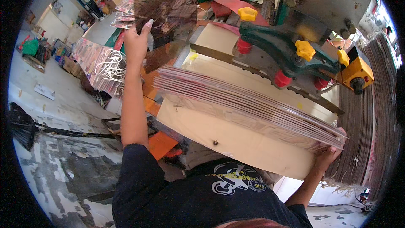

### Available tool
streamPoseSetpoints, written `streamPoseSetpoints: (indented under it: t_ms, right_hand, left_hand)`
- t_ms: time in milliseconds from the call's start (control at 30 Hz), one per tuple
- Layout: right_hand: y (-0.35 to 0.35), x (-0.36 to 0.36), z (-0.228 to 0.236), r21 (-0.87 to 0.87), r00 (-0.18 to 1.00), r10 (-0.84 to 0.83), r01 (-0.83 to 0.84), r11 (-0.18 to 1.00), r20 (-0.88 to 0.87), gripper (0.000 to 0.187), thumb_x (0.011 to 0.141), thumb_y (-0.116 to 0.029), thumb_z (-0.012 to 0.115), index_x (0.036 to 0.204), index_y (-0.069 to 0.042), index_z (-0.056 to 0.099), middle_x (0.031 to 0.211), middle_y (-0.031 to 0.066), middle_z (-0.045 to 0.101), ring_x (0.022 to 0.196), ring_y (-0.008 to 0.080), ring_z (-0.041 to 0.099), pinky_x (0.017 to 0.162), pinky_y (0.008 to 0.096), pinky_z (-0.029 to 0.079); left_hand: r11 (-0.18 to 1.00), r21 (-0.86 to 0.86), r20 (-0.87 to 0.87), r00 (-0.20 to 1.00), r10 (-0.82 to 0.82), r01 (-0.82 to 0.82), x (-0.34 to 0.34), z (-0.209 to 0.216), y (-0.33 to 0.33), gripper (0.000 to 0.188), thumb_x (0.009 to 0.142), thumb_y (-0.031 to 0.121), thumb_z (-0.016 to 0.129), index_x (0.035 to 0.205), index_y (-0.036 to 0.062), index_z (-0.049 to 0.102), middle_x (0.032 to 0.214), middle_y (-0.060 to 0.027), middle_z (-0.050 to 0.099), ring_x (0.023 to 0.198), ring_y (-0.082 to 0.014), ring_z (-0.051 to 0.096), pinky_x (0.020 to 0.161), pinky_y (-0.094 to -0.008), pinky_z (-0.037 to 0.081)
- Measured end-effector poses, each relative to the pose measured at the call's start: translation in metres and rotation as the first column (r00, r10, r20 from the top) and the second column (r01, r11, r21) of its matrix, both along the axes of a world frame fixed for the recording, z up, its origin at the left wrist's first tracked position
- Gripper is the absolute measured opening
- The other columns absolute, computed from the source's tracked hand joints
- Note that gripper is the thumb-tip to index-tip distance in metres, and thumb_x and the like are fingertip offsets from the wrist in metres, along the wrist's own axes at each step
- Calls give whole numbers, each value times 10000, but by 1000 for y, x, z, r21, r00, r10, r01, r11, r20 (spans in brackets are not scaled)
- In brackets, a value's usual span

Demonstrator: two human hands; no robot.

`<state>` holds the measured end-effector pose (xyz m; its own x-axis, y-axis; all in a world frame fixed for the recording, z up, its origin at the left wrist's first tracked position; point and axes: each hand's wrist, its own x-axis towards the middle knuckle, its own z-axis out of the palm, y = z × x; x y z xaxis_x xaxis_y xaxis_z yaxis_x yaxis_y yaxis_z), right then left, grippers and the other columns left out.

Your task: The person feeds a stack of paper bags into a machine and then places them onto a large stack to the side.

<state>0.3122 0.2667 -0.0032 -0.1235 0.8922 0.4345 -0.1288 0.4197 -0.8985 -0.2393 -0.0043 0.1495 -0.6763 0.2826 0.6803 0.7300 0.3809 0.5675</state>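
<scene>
My left hand (pixel 138 42) is raised at the upper left, its thumb lying over a dark see-through sheet (pixel 173 14) and its other fingers mostly hidden. Patterned edges of layered pieces (pixel 123 13) show just beyond that hand. At the lower right, my right hand (pixel 331 155) is closed round the end of a stack of flat printed sheets (pixel 249 101). The stack lies aslant over a cream board (pixel 219 135), its layered edges turned upward. Where it meets my right hand, the fingers are partly hidden.
A green machine arm (pixel 274 42) with yellow star knobs and red feet overhangs the board, beside a yellow control box (pixel 357 75). A long metal bar (pixel 219 57) crosses behind the stack. Tall packed sheets (pixel 352 135) stand at right; printed pieces with white cords (pixel 105 69) lie at left.
</scene>
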Motion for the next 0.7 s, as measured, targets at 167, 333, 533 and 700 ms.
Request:
streamPoseSetpoints:
  t_ms: [167, 333, 533, 700]
  right_hand:
    - [1, 5, -3, -28, 998, 62, -61, 998, 12, 1075, 640, -779, 742, 1298, 24, 464, 1127, 99, 576, 1052, 211, 587, 915, 369, 500]
    - [13, 12, -14, 57, 994, 108, -108, 992, 2, 1006, 696, -700, 770, 1322, 19, 446, 1131, 119, 584, 1040, 221, 607, 886, 364, 528]
    - [3, 4, -1, 17, 997, 21, -22, 1000, 77, 1062, 618, -850, 692, 1197, 22, 512, 1102, 66, 534, 1030, 197, 560, 896, 362, 484]
    - [-4, -3, 8, -25, 999, 36, -35, 999, 37, 1067, 607, -823, 730, 1225, 14, 496, 1118, 72, 540, 1039, 200, 566, 912, 362, 486]
  left_hand:
    - [996, 73, 184, 981, -59, 46, -8, 11, 1, 313, 925, 233, 703, 1083, -37, 688, 986, -83, 737, 850, -131, 624, 831, -291, 482]
    - [994, 48, 142, 984, -104, 98, -15, 13, 2, 313, 918, 246, 708, 1082, -20, 704, 949, -64, 735, 812, -125, 618, 792, -287, 484]
    - [997, 31, 217, 973, -76, 71, -32, 8, -1, 300, 919, 239, 705, 1055, -28, 710, 930, -60, 733, 807, -120, 610, 787, -292, 480]
    - [997, 7, 212, 974, -76, 77, -55, -5, -6, 298, 913, 226, 708, 1053, -38, 709, 937, -59, 731, 813, -124, 612, 792, -295, 478]
